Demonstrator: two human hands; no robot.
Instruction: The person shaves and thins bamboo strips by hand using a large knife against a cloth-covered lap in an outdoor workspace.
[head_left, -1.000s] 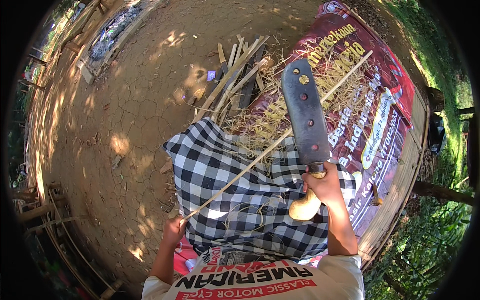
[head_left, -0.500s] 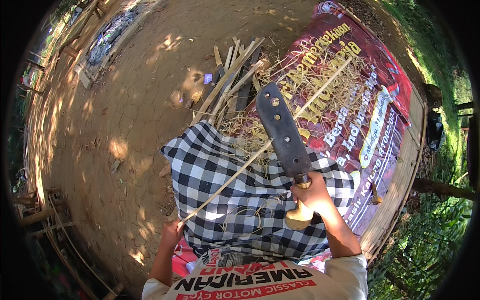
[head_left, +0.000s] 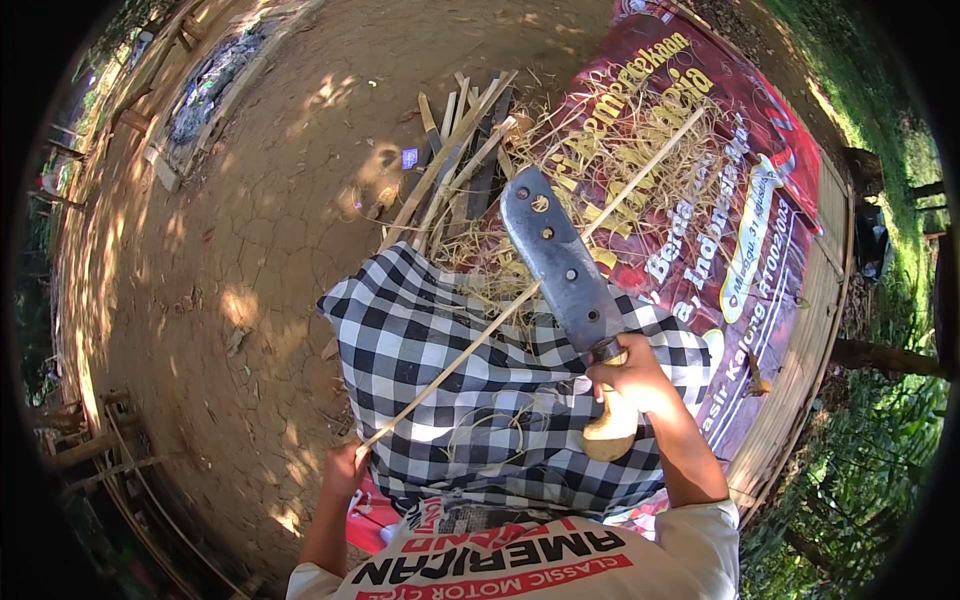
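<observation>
In my right hand is the wooden handle of a machete, a broad dark blade with several holes along it. Its blade points away from me and crosses over a long thin bamboo strip. My left hand is closed round the near end of that strip, which slants up to the far right. A black-and-white checked cloth covers my lap beneath both. Where the blade crosses, it hides a short stretch of the strip.
Thin curled shavings lie scattered over a dark red printed banner on a bamboo platform. A pile of split bamboo and wood pieces rests ahead on the dirt ground. An ash pit is at the far left.
The machete has tilted, so its blade catches more light, and my right hand has shifted slightly right. My left hand keeps its hold on the bamboo strip.
</observation>
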